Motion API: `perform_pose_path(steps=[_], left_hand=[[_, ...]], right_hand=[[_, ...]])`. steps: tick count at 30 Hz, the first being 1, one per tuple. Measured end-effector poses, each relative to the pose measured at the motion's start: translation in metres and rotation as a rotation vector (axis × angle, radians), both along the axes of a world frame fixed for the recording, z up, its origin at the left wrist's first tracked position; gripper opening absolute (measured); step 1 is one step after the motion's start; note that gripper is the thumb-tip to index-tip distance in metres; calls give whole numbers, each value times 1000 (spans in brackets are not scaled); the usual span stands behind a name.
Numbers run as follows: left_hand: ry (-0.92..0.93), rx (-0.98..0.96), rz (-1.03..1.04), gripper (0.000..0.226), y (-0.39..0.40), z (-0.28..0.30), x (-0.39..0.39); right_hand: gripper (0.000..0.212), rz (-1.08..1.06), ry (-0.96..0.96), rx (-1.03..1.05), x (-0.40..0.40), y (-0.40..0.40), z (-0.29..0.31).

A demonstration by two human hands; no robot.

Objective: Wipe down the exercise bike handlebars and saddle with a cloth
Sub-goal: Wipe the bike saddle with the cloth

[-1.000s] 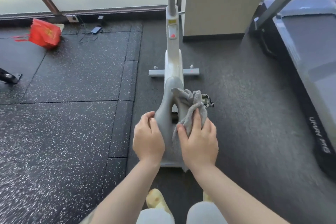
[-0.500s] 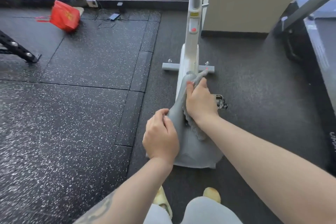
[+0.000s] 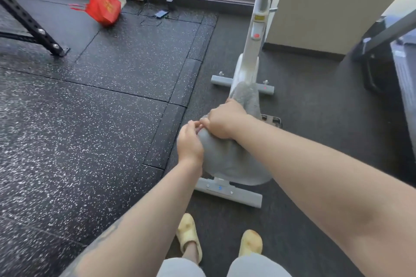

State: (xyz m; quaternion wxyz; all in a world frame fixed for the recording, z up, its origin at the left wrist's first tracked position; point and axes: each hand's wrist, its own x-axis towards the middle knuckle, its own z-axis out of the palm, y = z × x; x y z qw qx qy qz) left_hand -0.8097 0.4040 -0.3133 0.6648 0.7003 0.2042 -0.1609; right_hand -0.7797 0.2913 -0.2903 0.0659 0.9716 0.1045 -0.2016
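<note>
Cloth (image 3: pixel 246 96) under right hand (image 3: pixel 225 120)

Open rubber floor (image 3: pixel 94 119) is left to the left of the saddle (image 3: pixel 227 159). Its nose is covered by the cloth (image 3: pixel 246 96), and the white frame post (image 3: pixel 254 51) rises just beyond. On the right, passage is narrowed by a treadmill (image 3: pixel 403 78). A black rack leg (image 3: pixel 33 27) and red bag (image 3: pixel 103 7) lie well apart, far left.

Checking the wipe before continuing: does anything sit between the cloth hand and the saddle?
Nothing visible does. The right hand presses the grey terry cloth onto the grey padded bike saddle; the left hand grips its left edge.
</note>
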Motion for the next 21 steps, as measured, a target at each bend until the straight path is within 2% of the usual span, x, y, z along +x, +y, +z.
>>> perform_pose_path(steps=[2,4,8,13,18,21], left_hand=[[222,-260,107,32,20,-1,-4],[364,-358,101,40,39,-10,-15],[439,-452,64,46,58,-20,-27],[437,-343,-72,38,65,-18,-23],[363,-212,-204,35,51,-11,-17],[281,-96,-234,47,46,-9,-9]], right_hand=[[45,-39,21,10,-2,13,4],[46,-84,66,23,-7,32,3],[48,-10,-38,-30,-34,67,-7],[42,165,-375,37,-73,65,-32],[40,246,-558,-24,-121,53,-53],[49,232,-616,-109,-148,41,-59]])
